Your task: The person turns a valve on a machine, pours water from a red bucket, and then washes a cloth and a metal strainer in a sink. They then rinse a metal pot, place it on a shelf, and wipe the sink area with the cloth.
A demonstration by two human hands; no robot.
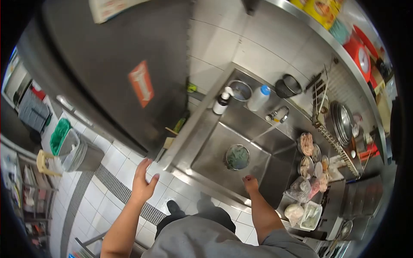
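Observation:
My left hand (143,182) is raised in front of the sink's left edge, fingers apart and holding nothing. Over the near part of the steel sink (211,157) is my right hand (250,183), its fingers curled together; what they hold, if anything, is too small to tell. Just beyond that hand, a round container (238,157) with something greenish in it rests on the sink's bottom. Water runs from the faucet (277,115) into the sink. Behind the sink stand a dark pump bottle (221,102) and a white bottle with a blue cap (259,99).
A large dark fridge door (107,56) rises at the left. Bowls and bags of food (300,189) line the counter right of the sink. A dish rack (320,101) hangs at the right. A grey bin (81,151) stands on the tiled floor at the left.

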